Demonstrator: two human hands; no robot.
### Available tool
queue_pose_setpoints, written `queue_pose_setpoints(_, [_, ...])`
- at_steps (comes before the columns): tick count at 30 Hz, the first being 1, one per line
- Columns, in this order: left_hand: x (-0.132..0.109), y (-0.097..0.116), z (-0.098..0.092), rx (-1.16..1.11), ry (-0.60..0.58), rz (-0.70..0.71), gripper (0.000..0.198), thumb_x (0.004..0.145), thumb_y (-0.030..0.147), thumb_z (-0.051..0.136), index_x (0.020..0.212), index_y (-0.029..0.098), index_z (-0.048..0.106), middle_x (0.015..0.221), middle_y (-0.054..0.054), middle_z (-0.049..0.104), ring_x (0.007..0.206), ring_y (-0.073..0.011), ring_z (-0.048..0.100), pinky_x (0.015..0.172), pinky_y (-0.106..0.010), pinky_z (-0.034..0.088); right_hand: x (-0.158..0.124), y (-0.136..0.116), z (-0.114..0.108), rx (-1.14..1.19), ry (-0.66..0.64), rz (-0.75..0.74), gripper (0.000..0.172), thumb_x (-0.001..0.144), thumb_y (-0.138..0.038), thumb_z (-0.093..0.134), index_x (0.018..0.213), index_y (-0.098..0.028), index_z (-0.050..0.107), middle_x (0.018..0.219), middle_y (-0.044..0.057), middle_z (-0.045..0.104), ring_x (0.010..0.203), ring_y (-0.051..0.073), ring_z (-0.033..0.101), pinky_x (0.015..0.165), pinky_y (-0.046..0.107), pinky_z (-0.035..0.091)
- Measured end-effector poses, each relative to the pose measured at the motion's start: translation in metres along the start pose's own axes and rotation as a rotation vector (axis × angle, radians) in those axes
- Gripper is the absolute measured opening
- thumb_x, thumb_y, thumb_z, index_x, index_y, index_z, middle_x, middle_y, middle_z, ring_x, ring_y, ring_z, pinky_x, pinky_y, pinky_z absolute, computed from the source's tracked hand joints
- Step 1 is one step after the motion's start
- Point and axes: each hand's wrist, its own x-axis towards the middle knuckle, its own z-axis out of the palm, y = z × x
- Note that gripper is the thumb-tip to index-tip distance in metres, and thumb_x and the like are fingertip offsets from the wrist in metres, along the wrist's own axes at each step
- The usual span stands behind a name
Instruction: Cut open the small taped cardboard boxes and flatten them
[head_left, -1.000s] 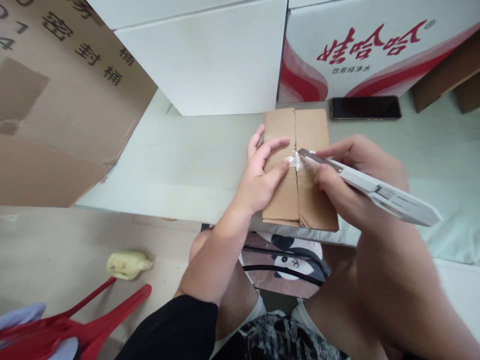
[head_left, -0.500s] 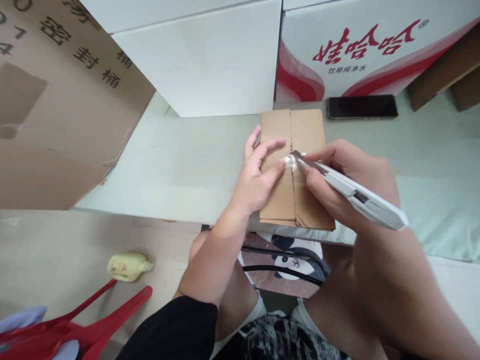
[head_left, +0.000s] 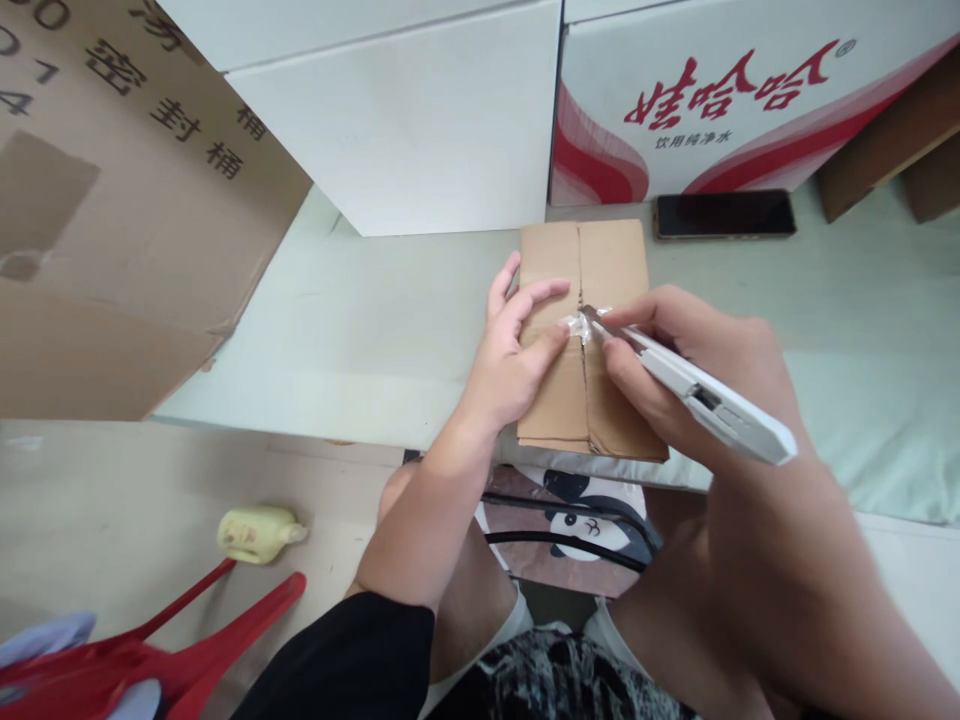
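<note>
The left hand [head_left: 506, 360] lay spread on the cardboard box [head_left: 562, 400] while the right hand [head_left: 709, 335] gripped a knife [head_left: 686, 382] at the box's seam [head_left: 586, 395].

Tip of white utility knife [head_left: 679, 376] indistinct against clear tape [head_left: 580, 328], large cardboard carton [head_left: 150, 250] cut off at left, yellow bottle [head_left: 259, 533] with label unreadably blurred
</note>
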Motion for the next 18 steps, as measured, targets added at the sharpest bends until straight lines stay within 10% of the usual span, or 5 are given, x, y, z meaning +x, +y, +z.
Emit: queue_pose_setpoints(18, [0.0013,-0.0007,-0.0017,-0.005,-0.014,-0.011,0.055,0.089,0.067,0.065,0.127,0.028,0.067,0.172,-0.009,0.025,0.163,-0.0329,0.018,0.130,-0.050,0.028,0.0007,-0.0029,-0.0033,0.040,-0.014,0.003,0.012,0.086,-0.035,0.059,0.089,-0.027,0.066,0.065,0.001,0.070,0.052,0.017,0.060,0.055,0.030,0.042])
